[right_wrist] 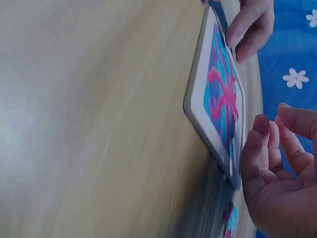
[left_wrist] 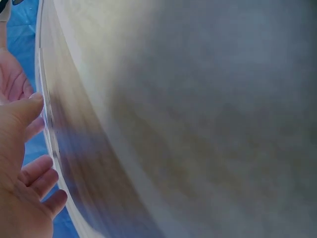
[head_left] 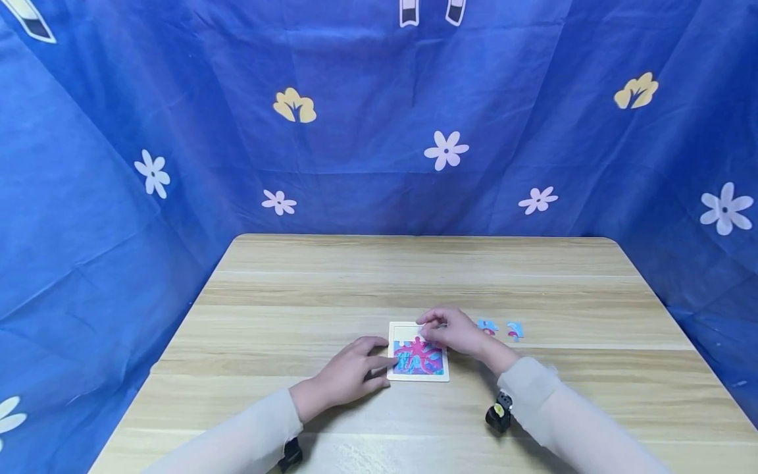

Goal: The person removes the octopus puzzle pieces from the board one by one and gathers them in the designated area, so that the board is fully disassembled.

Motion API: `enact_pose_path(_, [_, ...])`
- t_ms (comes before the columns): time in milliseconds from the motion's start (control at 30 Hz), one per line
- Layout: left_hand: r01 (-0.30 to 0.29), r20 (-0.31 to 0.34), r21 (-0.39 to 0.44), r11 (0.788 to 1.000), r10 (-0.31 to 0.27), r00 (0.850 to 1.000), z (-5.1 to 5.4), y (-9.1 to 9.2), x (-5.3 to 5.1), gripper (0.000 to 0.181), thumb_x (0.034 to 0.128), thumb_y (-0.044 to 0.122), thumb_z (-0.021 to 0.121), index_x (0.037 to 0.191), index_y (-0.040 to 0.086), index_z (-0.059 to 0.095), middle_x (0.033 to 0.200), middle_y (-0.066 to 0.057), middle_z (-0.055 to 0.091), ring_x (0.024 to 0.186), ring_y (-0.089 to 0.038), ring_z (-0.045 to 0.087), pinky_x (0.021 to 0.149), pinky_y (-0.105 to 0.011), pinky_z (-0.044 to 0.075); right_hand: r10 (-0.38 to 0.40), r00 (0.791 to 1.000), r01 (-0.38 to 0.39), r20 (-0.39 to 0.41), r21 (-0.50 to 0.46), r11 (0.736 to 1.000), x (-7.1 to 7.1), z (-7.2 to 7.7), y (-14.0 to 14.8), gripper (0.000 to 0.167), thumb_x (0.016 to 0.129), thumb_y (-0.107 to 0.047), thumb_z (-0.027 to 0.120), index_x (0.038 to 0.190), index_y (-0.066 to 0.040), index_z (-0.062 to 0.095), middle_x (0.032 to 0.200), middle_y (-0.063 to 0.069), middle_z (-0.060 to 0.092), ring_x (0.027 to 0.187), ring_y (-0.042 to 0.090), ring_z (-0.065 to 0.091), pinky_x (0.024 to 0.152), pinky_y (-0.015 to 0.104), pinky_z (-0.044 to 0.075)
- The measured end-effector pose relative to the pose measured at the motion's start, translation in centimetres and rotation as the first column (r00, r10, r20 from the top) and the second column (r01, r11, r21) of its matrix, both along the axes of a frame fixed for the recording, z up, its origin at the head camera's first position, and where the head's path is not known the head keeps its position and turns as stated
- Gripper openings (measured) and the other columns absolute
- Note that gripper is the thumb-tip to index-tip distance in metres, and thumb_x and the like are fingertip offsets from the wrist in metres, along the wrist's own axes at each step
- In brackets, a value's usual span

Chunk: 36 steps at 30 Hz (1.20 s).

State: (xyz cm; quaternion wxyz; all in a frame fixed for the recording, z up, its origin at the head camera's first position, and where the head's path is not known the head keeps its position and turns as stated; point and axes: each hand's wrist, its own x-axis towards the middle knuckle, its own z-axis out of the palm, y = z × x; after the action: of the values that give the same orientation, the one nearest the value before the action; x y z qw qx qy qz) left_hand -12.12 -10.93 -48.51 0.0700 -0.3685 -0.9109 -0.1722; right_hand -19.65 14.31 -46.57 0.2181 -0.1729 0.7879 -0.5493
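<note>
A square jigsaw puzzle in a white frame lies on the table, its lower part filled with a pink and blue picture. Pale backing shows along the upper part. My left hand is at the frame's left side, fingers spread and fingertips at its edge, one reaching onto the picture. Above the upper right corner, my right hand has its fingers bent and its thumb near the index fingertip. Whether a piece lies between them is hidden. Two loose puzzle pieces, one nearer and one farther right, lie beyond the right hand.
The wooden table has a blue patterned cloth hanging behind it and at both sides. A dark device is strapped at the right wrist, another at the left.
</note>
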Motion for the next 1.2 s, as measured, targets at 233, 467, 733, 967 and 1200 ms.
enact_pose_path(233, [0.011, 0.004, -0.002, 1.000, -0.011, 1.000, 0.0, -0.2, 0.1, 0.037, 0.0851, 0.035, 0.071, 0.116, 0.015, 0.070, 0.128, -0.015, 0.054, 0.119, -0.029, 0.050, 0.101, -0.043, 0.041, 0.032, 0.999, -0.032, -0.019, 0.022, 0.999, 0.6, -0.3, -1.3, 0.024, 0.087, -0.005, 0.066, 0.109, 0.003, 0.064, 0.086, 0.005, 0.065, 0.079, 0.018, 0.064, 0.068, 0.032, 0.056])
enact_pose_path(467, [0.018, 0.032, -0.003, 1.000, -0.018, 0.999, 0.1, -0.2, 0.4, 0.036, 0.0856, 0.032, 0.071, 0.116, 0.013, 0.070, 0.128, -0.016, 0.054, 0.119, -0.030, 0.050, 0.100, -0.043, 0.042, 0.063, 0.994, -0.052, -0.092, 0.116, 0.992, 0.9, -0.7, -1.9, 0.022, 0.085, -0.006, 0.068, 0.106, 0.001, 0.067, 0.085, -0.001, 0.066, 0.076, 0.012, 0.060, 0.069, 0.028, 0.052])
enact_pose_path(733, [0.015, 0.033, -0.016, 1.000, -0.014, 0.999, 0.0, -0.2, 0.4, 0.037, 0.0854, 0.032, 0.071, 0.117, 0.013, 0.069, 0.128, -0.015, 0.054, 0.120, -0.030, 0.050, 0.100, -0.042, 0.041, 0.079, 0.984, -0.041, -0.157, 0.232, 0.972, 1.2, -0.6, -2.4, 0.021, 0.084, -0.008, 0.070, 0.104, -0.003, 0.071, 0.091, 0.000, 0.069, 0.081, 0.010, 0.061, 0.076, 0.029, 0.051])
enact_pose_path(967, [0.014, 0.032, -0.005, 1.000, -0.014, 0.999, -0.2, -0.2, 0.3, 0.036, 0.0849, 0.032, 0.072, 0.116, 0.013, 0.070, 0.128, -0.015, 0.055, 0.119, -0.029, 0.050, 0.100, -0.042, 0.042, 0.094, 0.976, -0.031, -0.198, 0.302, 0.953, 1.4, -0.2, -2.8, 0.017, 0.084, -0.009, 0.071, 0.100, -0.005, 0.072, 0.082, -0.005, 0.066, 0.077, 0.008, 0.058, 0.076, 0.031, 0.050])
enact_pose_path(1200, [0.014, 0.025, -0.004, 1.000, -0.014, 1.000, -0.2, -0.2, 0.3, 0.036, 0.0845, 0.033, 0.072, 0.115, 0.013, 0.070, 0.127, -0.015, 0.055, 0.119, -0.029, 0.050, 0.101, -0.041, 0.041, 0.094, 0.977, -0.031, -0.191, 0.307, 0.951, 1.3, -0.2, -3.0, 0.013, 0.084, -0.007, 0.070, 0.097, -0.006, 0.069, 0.079, -0.005, 0.060, 0.073, 0.010, 0.054, 0.073, 0.029, 0.047])
